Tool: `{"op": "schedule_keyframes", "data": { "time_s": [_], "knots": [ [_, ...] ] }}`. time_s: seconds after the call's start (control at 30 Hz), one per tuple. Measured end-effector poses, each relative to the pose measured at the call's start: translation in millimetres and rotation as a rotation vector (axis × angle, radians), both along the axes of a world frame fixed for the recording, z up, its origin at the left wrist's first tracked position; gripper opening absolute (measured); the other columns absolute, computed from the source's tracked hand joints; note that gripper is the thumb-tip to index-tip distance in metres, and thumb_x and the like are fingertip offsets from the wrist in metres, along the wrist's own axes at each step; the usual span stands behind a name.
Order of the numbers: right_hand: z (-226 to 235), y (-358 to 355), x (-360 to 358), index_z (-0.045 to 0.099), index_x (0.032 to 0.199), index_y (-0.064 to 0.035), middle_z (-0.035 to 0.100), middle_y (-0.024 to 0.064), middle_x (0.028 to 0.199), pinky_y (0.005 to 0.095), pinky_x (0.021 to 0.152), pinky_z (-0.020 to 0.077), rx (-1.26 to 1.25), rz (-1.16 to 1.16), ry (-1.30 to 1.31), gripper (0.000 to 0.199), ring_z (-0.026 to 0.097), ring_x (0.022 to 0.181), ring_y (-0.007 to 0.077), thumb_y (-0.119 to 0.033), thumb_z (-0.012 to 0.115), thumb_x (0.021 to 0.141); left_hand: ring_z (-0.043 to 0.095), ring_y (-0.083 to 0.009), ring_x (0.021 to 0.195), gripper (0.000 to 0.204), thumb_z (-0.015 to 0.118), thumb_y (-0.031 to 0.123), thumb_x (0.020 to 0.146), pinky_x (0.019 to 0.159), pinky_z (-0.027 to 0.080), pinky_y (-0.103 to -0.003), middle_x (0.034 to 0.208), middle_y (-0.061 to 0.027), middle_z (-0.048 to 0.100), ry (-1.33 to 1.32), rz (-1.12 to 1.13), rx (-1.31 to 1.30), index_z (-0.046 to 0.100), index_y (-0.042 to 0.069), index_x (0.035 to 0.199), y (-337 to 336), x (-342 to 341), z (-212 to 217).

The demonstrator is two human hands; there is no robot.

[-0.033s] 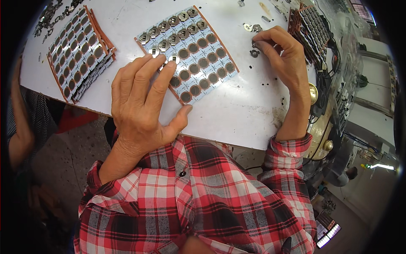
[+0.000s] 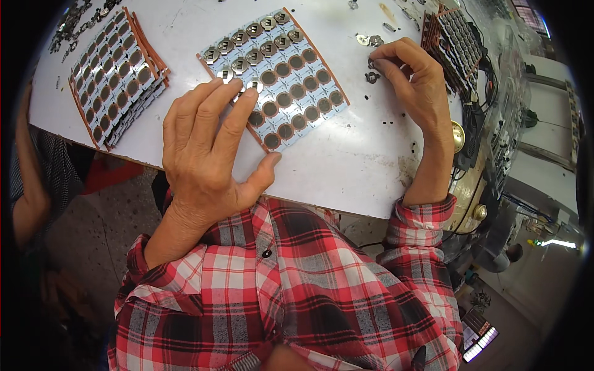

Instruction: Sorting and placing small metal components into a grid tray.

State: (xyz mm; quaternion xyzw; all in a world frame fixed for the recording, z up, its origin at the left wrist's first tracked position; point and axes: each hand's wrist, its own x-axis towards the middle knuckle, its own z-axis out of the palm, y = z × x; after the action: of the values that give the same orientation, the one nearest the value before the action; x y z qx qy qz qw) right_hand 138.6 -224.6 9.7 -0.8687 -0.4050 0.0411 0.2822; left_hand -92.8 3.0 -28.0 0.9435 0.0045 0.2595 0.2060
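A white circuit-board panel (image 2: 298, 93) with orange edge strips lies on the table, printed with rows of dark round pads. Silvery metal clips (image 2: 253, 57) sit on the pads of its upper-left rows; the other pads are bare. My left hand (image 2: 207, 139) is spread over the panel's lower-left side, its index and middle fingertips touching clips there and its thumb apart. To the right of the panel, my right hand (image 2: 411, 74) pinches a small metal clip (image 2: 372, 63) between thumb and index finger. Another loose clip (image 2: 372, 78) lies just below those fingertips.
A stack of similar panels (image 2: 111, 80) stands at left, another stack (image 2: 456, 46) at far right beside black cables (image 2: 473, 123). Loose metal parts (image 2: 77, 28) are heaped at far left, with more clips (image 2: 363, 40) above my right hand. Another person's arm (image 2: 31, 198) shows at the left edge.
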Motion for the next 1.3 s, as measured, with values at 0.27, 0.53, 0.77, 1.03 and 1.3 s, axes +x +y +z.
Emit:
{"op": "schedule_keyframes", "data": {
  "time_s": [0.27,0.53,0.77,1.03,1.3],
  "knots": [
    [26,-5,-12,0.074,0.102,-0.0033,0.069,-0.0027,0.087,0.0234,0.077,0.0469,0.018,-0.105,0.254,0.014,0.059,0.079,0.0066,-0.005,0.072,0.088,0.059,-0.0369,0.124,0.070,0.083,0.027,0.065,0.103,0.047,-0.048,0.132,-0.0155,0.065,-0.005,-0.011,0.022,0.068,0.004,0.130,3,-2,-3],
    [19,5,-16,0.072,0.099,0.0010,0.067,0.0009,0.077,0.0225,0.071,0.0478,-0.121,-0.056,0.162,0.009,0.061,0.073,0.0068,-0.004,0.071,0.091,0.060,-0.0373,0.123,0.070,0.083,0.028,0.065,0.101,0.047,-0.048,0.130,-0.0164,0.066,0.014,0.008,0.008,0.069,0.003,0.128,0,-1,1],
    [17,9,-17,0.069,0.098,-0.0021,0.062,-0.0031,0.081,0.0232,0.059,0.0420,-0.026,-0.105,0.273,0.011,0.053,0.069,0.0052,-0.012,0.065,0.099,0.061,-0.0371,0.120,0.069,0.083,0.028,0.064,0.100,0.048,-0.049,0.128,-0.0163,0.066,-0.007,-0.005,-0.017,0.069,0.002,0.126,0,-1,0],
    [23,-8,-3,0.068,0.086,-0.0051,0.061,-0.0024,0.074,0.0220,0.057,0.0436,-0.129,-0.483,0.040,0.020,0.059,0.069,0.0058,-0.023,0.072,0.094,0.060,-0.0370,0.122,0.070,0.082,0.027,0.065,0.102,0.047,-0.049,0.129,-0.0161,0.066,0.016,-0.002,0.000,0.068,0.004,0.129,3,-3,0],
    [11,4,-15,0.075,0.098,-0.0005,0.069,-0.0010,0.081,0.0220,0.059,0.0444,-0.072,-0.094,0.031,0.015,0.057,0.069,0.0051,-0.012,0.076,0.089,0.060,-0.0367,0.123,0.069,0.082,0.028,0.066,0.103,0.047,-0.049,0.130,-0.0161,0.066,0.019,-0.002,0.015,0.068,0.004,0.129,2,-3,-2]
  ]
}}
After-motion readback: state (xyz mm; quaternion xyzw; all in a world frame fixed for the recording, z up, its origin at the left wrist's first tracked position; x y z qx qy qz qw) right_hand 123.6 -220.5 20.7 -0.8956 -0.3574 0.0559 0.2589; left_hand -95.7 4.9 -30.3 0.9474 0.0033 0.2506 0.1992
